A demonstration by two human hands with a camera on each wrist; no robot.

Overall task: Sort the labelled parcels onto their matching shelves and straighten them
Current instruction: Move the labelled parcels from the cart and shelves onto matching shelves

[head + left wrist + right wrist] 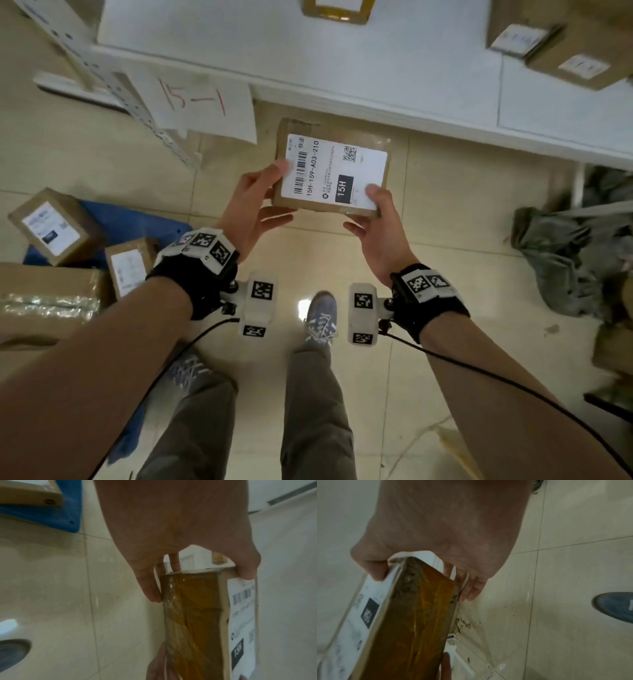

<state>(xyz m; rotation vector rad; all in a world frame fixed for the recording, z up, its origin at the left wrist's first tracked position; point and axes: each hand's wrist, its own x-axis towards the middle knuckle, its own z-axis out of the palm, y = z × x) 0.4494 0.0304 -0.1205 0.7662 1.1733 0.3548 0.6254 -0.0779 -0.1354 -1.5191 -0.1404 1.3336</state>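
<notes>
Parcel [329, 171]: flat brown cardboard box, held in the air between both hands above the tiled floor [445, 222], just near of the shelf edge; label side faces up.
Label [334, 169]: white, covers most of the top face; reads 15H-159-A03-210, with a black block marked 15H, a barcode and a QR code.
Left hand [255, 205]: pinches the parcel's left end, thumb on the label corner, fingers underneath; the left wrist view shows the same hold along the taped side.
Right hand [378, 219]: pinches the near right corner, thumb on the label, fingers curled below; confirmed in the right wrist view.
Shelf [274, 51]: white, across the far side; carries one parcel at the far edge and two brown boxes [555, 44] at far right, lying askew.
Sign [195, 99]: paper sheet hanging from the shelf front at left, marked 15-1 in red.
Floor, left: three labelled boxes [54, 226] and a larger carton [48, 301], beside a blue board [113, 216].
Floor, right: crumpled grey bags [568, 253].
Shoes [322, 317]: blue-grey, directly near of the parcel.
</notes>
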